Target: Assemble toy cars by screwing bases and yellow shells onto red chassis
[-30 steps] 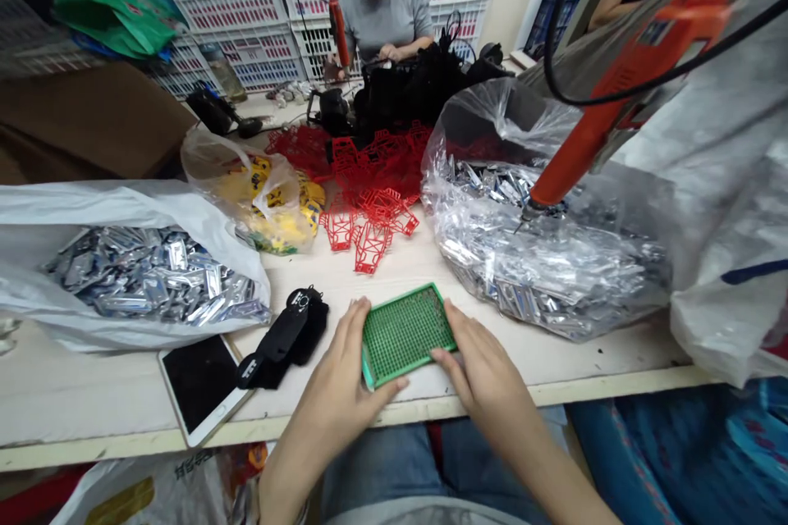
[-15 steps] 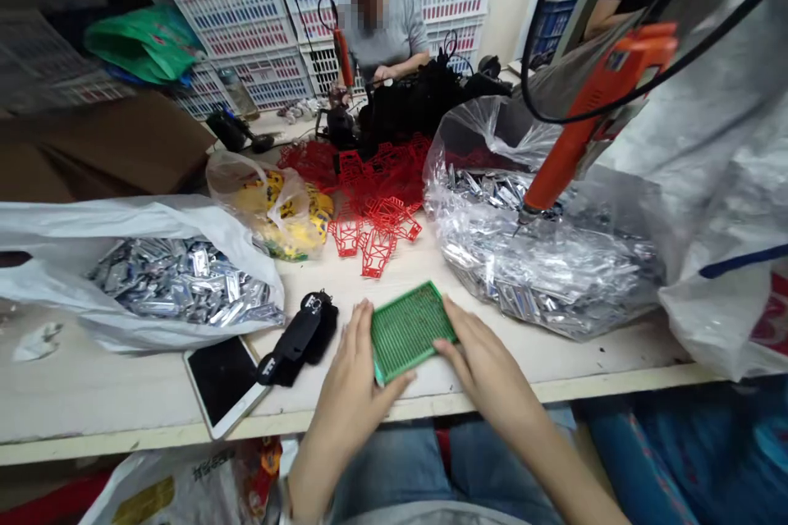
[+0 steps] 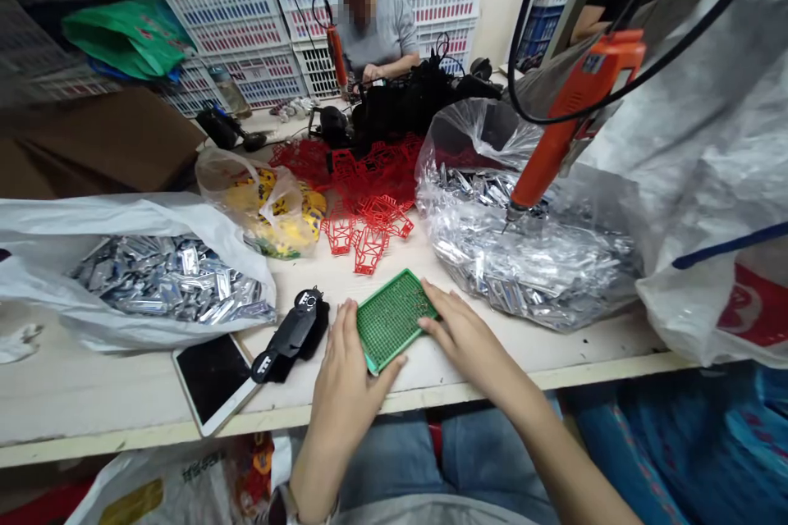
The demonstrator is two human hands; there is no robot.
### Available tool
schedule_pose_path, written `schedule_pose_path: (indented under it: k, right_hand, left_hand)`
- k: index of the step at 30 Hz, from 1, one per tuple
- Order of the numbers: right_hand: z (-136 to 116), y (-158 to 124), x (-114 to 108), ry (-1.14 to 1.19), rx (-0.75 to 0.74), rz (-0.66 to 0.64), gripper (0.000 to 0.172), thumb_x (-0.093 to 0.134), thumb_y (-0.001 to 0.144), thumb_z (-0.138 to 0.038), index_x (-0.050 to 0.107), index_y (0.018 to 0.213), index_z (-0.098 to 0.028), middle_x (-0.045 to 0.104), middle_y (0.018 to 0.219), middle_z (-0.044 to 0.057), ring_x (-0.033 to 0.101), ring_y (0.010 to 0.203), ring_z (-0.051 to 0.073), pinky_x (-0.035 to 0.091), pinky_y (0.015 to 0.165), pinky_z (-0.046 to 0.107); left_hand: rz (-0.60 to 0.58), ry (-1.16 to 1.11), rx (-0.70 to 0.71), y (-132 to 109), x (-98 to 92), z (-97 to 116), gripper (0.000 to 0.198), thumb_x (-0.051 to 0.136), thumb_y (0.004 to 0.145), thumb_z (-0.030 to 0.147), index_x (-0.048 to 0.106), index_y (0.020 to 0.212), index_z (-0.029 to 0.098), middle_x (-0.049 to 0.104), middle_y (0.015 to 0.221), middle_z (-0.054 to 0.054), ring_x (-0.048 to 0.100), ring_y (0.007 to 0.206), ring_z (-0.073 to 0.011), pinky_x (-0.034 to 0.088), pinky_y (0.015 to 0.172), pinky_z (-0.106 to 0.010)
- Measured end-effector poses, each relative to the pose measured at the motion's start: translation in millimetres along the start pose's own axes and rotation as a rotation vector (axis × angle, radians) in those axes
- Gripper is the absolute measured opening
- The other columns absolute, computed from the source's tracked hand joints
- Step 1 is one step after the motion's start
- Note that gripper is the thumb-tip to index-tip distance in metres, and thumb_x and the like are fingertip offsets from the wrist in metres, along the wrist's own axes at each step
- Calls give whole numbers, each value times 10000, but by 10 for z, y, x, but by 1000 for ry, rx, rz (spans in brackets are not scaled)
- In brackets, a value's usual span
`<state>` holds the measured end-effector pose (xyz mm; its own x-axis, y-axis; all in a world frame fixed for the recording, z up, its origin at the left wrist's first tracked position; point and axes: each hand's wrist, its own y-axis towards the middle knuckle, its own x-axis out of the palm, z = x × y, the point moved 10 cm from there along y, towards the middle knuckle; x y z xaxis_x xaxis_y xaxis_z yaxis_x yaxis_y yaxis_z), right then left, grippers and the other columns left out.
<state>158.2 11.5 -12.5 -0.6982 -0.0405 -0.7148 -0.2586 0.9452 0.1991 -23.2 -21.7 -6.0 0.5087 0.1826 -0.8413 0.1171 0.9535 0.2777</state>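
Observation:
A green perforated tray lies near the front edge of the workbench. My left hand clasps its left and front edge, thumb hooked round the near corner. From the right, my right hand presses its fingers against the tray's other side. Just beyond the tray lie red plastic frames. An orange electric screwdriver hangs on a black cable above the right-hand clear bag.
A white bag of silver parts fills the left, a phone and black strap lie beside my left hand. A bag of yellow parts sits behind. A person in grey works across the bench. White sacks crowd the right.
Both hands have stayed on the green tray. The view has shifted slightly, so tray and hands sit a little left and higher in the picture.

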Motion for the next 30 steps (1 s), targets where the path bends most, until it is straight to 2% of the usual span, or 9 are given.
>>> schedule_pose_path:
  k: [3,7,12,17,21,25,30]
  right_hand:
    - [23,22,-9,-5,7,-8,615,517,1044,-293,369,1636,-223,517,1594,130,542,1459,295,456,1218,545]
    - [13,37,-19,-8,4,-32,590,527,1033,-257,420,1610,-199,522,1588,133,530,1467,315,366,1258,602]
    - [-10,-37,-62,-40,4,-7,595,508,1049,-304,389,1627,-222,550,1566,134,574,1429,300,470,1201,558]
    - [13,15,-45,-33,41,-18,593,600,997,-270,485,1571,-176,537,1569,153,544,1450,333,390,1245,593]
    - [5,-3,-48,-2,16,-6,607,585,1010,-281,443,1598,-235,563,1557,119,583,1418,308,471,1199,559]
    - [43,124,-70,12,48,8,572,641,965,-227,547,1527,-182,591,1526,148,583,1417,333,441,1220,561]
    - [33,67,-110,33,58,24,574,588,1000,-273,500,1562,-195,585,1538,139,575,1427,317,484,1192,539]
  left_hand:
    - [-45,-6,8,4,57,41,918,601,955,575,113,1643,213,427,1620,-261,455,1492,-425,466,1145,-656]
    - [20,16,-15,26,-13,24,908,596,961,558,127,1629,159,419,1602,-302,434,1501,-441,447,1158,-657]
    - [-99,-11,57,52,56,16,896,575,969,567,101,1641,211,421,1619,-264,449,1498,-418,470,1146,-640]
    - [-59,17,48,109,-24,-42,917,588,951,592,131,1620,160,424,1599,-298,446,1493,-439,431,1174,-650]
    - [-123,3,72,86,25,-42,870,544,980,566,99,1635,205,410,1624,-271,454,1494,-422,486,1136,-628]
    - [-101,15,40,217,22,-110,941,600,936,608,143,1609,137,409,1602,-314,420,1506,-451,404,1194,-652]
    - [-130,-23,64,191,86,-58,909,599,963,523,71,1644,234,380,1643,-260,408,1522,-424,429,1176,-653]
